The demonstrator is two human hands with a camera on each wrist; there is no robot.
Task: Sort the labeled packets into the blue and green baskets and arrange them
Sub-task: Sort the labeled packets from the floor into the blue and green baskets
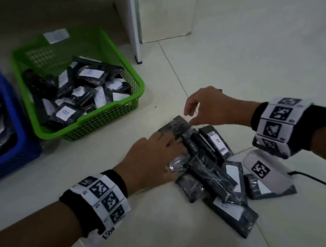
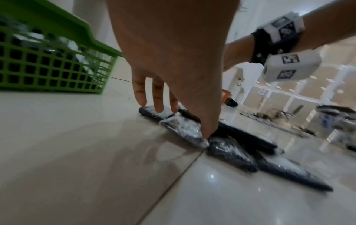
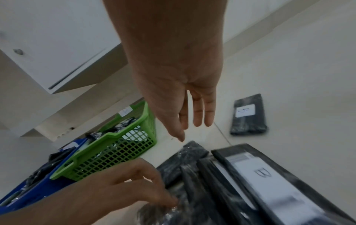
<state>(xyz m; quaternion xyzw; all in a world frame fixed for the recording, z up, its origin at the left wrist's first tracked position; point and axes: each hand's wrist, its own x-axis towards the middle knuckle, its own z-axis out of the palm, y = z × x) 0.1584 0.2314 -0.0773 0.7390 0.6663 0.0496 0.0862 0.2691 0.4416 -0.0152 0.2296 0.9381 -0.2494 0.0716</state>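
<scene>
Several black plastic-wrapped packets with white labels lie in a loose pile [image 1: 211, 178] on the white tiled floor. My left hand [image 1: 177, 156] rests on the pile's near-left side. Its straight fingers [image 2: 158, 106] touch the far packet [image 1: 175, 126], and its thumb presses a crinkled packet [image 2: 183, 129]. My right hand [image 1: 190, 118] hovers just above that far packet [image 3: 192, 150], fingers straight and holding nothing. A packet labelled B [image 3: 263, 173] lies to its right. The green basket [image 1: 100, 118] holds many packets. The blue basket [image 1: 14, 111] beside it holds more.
One labelled packet [image 3: 248, 115] lies alone on the floor beyond the pile. A white cabinet [image 1: 166, 15] and a white panel leg [image 1: 133, 25] stand behind the baskets. The marker-tagged wrist unit [image 1: 264, 168] hangs over the pile's right side, with a black cable [image 1: 317, 187] trailing right.
</scene>
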